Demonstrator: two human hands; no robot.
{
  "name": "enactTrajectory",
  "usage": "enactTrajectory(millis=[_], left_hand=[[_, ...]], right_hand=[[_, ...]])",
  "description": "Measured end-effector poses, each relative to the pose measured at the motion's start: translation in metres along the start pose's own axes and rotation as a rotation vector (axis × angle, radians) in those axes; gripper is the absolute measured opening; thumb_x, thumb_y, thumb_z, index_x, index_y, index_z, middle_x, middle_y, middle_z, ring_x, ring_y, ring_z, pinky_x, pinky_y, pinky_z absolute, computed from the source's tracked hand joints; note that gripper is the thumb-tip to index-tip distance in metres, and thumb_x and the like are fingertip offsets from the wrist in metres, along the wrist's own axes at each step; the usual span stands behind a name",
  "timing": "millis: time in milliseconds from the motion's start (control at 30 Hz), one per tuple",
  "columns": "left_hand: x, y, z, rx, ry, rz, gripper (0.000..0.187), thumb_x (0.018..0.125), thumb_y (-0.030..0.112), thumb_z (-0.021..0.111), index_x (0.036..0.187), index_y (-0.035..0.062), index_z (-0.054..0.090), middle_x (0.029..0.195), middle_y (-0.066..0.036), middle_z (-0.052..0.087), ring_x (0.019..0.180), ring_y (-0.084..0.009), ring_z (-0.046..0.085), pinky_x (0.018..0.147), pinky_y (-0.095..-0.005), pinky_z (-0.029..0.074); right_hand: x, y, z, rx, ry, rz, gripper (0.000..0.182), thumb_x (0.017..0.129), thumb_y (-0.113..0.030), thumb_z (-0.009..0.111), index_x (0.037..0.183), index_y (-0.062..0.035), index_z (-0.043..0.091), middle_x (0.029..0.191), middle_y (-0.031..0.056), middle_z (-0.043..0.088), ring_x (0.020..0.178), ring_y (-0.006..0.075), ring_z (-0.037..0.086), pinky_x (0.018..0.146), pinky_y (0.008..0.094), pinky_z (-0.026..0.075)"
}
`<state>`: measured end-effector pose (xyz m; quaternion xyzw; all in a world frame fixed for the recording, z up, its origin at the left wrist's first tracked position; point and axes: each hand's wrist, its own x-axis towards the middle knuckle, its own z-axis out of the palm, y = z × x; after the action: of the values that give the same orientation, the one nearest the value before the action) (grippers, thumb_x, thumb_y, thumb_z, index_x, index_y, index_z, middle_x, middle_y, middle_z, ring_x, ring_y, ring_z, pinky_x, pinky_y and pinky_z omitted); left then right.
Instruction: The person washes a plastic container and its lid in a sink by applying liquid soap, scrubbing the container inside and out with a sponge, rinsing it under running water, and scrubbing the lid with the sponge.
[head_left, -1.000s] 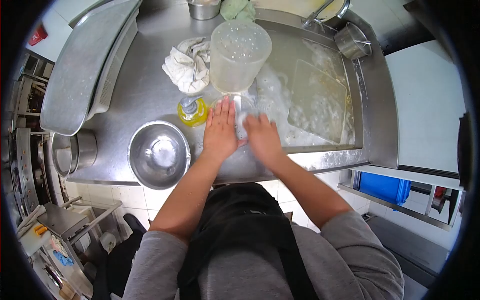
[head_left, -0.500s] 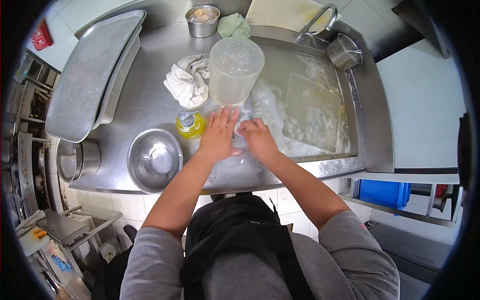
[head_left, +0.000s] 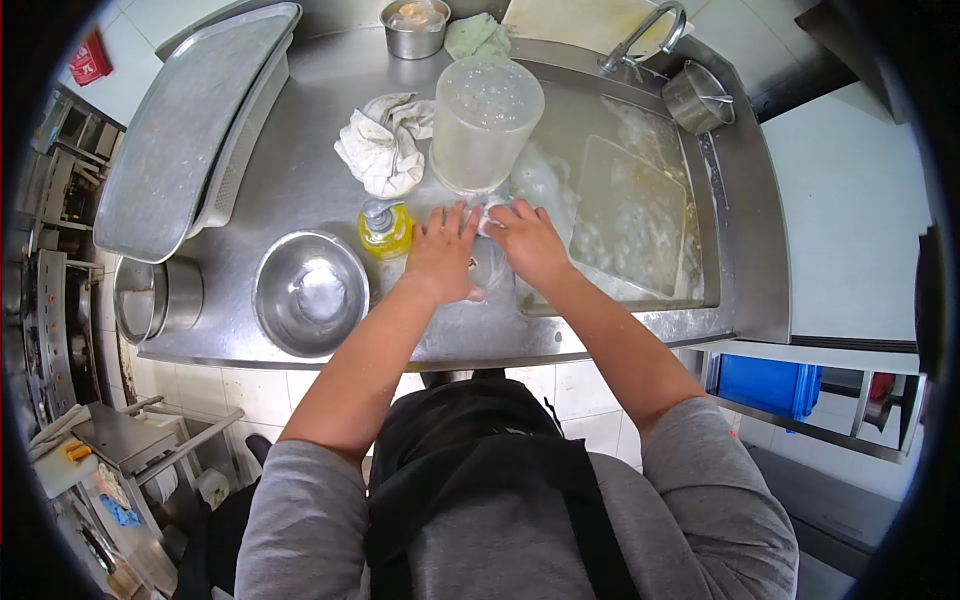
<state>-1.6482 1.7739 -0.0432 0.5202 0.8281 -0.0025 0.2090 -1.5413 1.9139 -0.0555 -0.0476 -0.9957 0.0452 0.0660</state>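
Note:
My left hand lies with fingers stretched out on a clear, see-through flat piece at the counter's front, its thumb toward the near side. Bent over a small white, soapy wad, my right hand presses at the far end of that piece. I cannot make out what the wad is. Just beyond both hands stands a large translucent plastic tub, bottom up. A yellow soap pump bottle is close to my left fingertips.
To the left are a steel bowl, metal pots and large leaning trays. A white cloth lies behind the bottle. At right, a sink of cloudy water sits under a faucet, with a small pot on its corner.
My right hand has slid away from me along the clear piece, with the white wad now showing at its fingertips. My left hand keeps its place on the piece. The view has shifted slightly.

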Motion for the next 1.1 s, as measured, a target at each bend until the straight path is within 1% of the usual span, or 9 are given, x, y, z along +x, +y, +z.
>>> enactTrajectory(millis=[133,267,367,533,700,833,967,1033,1100], left_hand=[[-0.001,-0.004,0.003,0.007,-0.01,0.013,0.123,0.06,0.053,0.082,0.152,0.0144,0.011,0.155,-0.014,0.017,0.14,-0.0377,0.02,0.111,-0.0543,0.023],[-0.002,-0.013,0.017,-0.065,0.105,0.065,0.123,0.058,0.051,0.083,0.152,0.0142,0.012,0.155,-0.014,0.017,0.141,-0.0372,0.019,0.112,-0.0527,0.021],[-0.003,-0.015,0.023,-0.102,0.159,0.083,0.124,0.057,0.05,0.083,0.151,0.0108,0.013,0.155,-0.014,0.018,0.141,-0.0358,0.019,0.113,-0.0506,0.021],[-0.006,-0.022,0.03,-0.19,0.24,0.068,0.125,0.056,0.049,0.084,0.15,0.0034,0.014,0.154,-0.015,0.02,0.141,-0.0343,0.022,0.114,-0.0465,0.022],[-0.006,-0.027,0.038,-0.316,0.324,0.088,0.13,0.05,0.04,0.089,0.149,0.0007,0.014,0.151,-0.019,0.026,0.14,-0.0355,0.025,0.114,-0.0471,0.024],[-0.009,-0.029,0.034,-0.328,0.267,0.045,0.129,0.054,0.042,0.088,0.149,0.0014,0.01,0.152,-0.018,0.024,0.141,-0.0324,0.025,0.115,-0.0433,0.024],[-0.012,-0.027,0.033,-0.356,0.281,0.04,0.13,0.055,0.04,0.088,0.15,0.0023,0.008,0.15,-0.02,0.027,0.14,-0.0335,0.026,0.115,-0.0418,0.024],[-0.014,-0.029,0.034,-0.37,0.288,0.02,0.13,0.055,0.04,0.088,0.15,0.0022,0.008,0.15,-0.02,0.028,0.14,-0.0338,0.027,0.115,-0.0413,0.025],[-0.011,-0.034,0.036,-0.383,0.308,0.071,0.131,0.055,0.042,0.088,0.149,0.0013,0.007,0.149,-0.021,0.03,0.139,-0.0347,0.029,0.115,-0.0407,0.025]], right_hand=[[-0.048,-0.034,0.005,-0.012,-0.062,0.206,0.024,0.079,-0.014,0.057,0.1,-0.0107,0.068,0.111,0.0012,0.057,0.107,0.023,0.05,0.086,0.0433,0.043],[-0.047,-0.033,-0.003,-0.027,-0.026,0.087,0.019,0.079,-0.014,0.056,0.094,-0.0082,0.067,0.106,0.0023,0.057,0.102,0.024,0.051,0.083,0.0444,0.044],[-0.01,-0.02,-0.011,-0.066,-0.064,0.14,0.019,0.08,-0.013,0.055,0.093,-0.0079,0.067,0.106,0.0025,0.055,0.101,0.0241,0.051,0.083,0.0441,0.044],[-0.061,-0.064,0.002,0.07,-0.011,0.159,0.018,0.078,-0.015,0.058,0.093,-0.0091,0.067,0.104,0.0009,0.057,0.101,0.0231,0.051,0.079,0.0418,0.044],[0.006,-0.049,0.01,0.007,-0.026,0.103,0.018,0.079,-0.015,0.057,0.093,-0.0096,0.067,0.104,0.0012,0.055,0.101,0.0229,0.051,0.079,0.0421,0.044],[-0.038,-0.055,0.004,0.021,-0.039,0.053,0.018,0.08,-0.015,0.056,0.093,-0.0094,0.067,0.103,0.0016,0.057,0.1,0.0233,0.052,0.079,0.0424,0.044],[-0.026,-0.046,-0.002,0.001,-0.122,0.0,0.019,0.08,-0.015,0.056,0.095,-0.0093,0.067,0.103,0.0014,0.058,0.1,0.0234,0.052,0.079,0.0423,0.044],[0.02,-0.05,0.004,-0.02,-0.088,0.097,0.019,0.08,-0.015,0.056,0.095,-0.0096,0.067,0.102,0.0009,0.057,0.1,0.0228,0.052,0.079,0.0425,0.045],[0.01,-0.061,0.019,-0.014,0.001,0.139,0.019,0.079,-0.015,0.057,0.094,-0.0099,0.067,0.102,0.0007,0.056,0.1,0.0229,0.052,0.079,0.0426,0.045]])
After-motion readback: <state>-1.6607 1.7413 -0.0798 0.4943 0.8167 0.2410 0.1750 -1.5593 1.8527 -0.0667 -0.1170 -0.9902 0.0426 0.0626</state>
